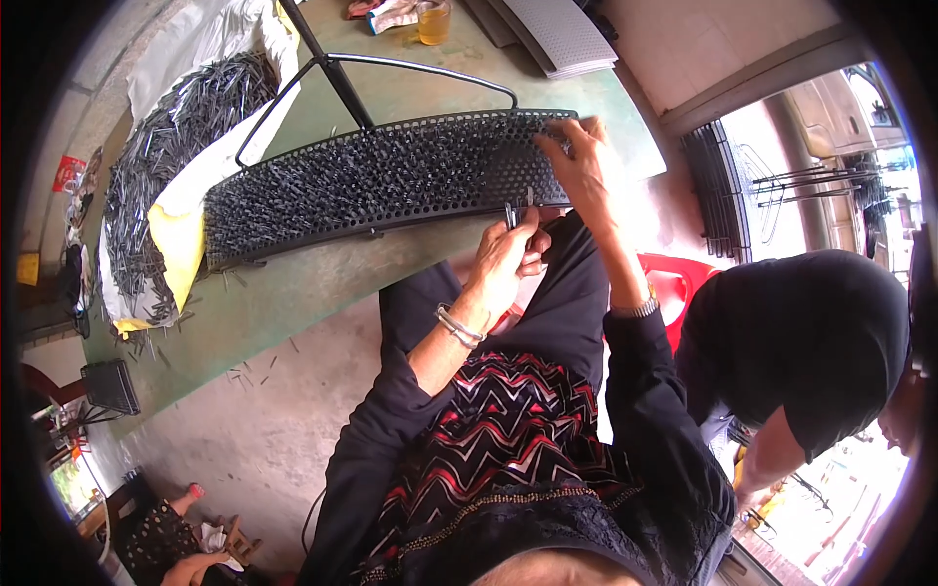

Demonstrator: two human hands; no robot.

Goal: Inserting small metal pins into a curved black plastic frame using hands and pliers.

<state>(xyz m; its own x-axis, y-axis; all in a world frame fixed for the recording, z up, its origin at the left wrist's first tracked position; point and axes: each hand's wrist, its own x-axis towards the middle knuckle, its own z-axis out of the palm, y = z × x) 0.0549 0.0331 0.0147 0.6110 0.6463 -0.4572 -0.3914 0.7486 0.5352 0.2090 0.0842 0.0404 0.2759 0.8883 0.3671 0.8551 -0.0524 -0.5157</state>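
A long curved black perforated panel (342,171) lies across the table edge before me. Many small dark strips stick up from its holes over most of its length. Toward its right end, bare holes show. My left hand (500,262) is below the panel's near edge, its fingers closed on small dark strips (510,217) that poke up past the thumb. Over the right end of the panel is my right hand (583,168), fingers curled and thumb close to the index finger. What it pinches, if anything, is too small to see.
A white and yellow sack (181,220) full of dark strips lies open at the left. A black metal frame (342,93) rises behind the panel. Farther back are a glass of amber liquid (434,21) and grey perforated sheets (557,34). A person in black (791,352) bends at my right.
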